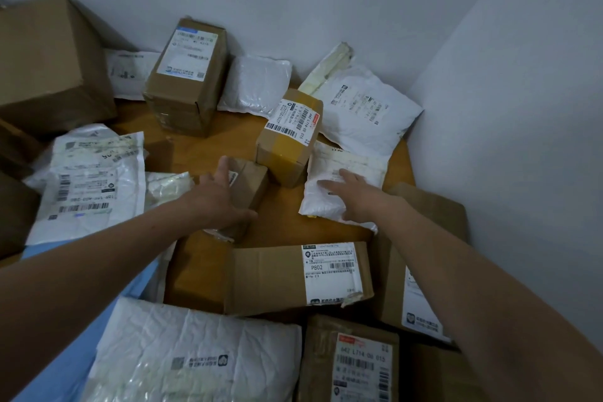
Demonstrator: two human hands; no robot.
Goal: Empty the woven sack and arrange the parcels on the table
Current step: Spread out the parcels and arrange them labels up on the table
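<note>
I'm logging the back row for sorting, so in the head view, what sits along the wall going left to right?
Along the wall: large brown carton → flat white mailer → tall brown box → white padded pouch → white poly bag in the corner.

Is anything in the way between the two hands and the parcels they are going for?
Nothing visible. The left hand holds the small brown box, and the right hand lies flat on the white mailer.
</note>
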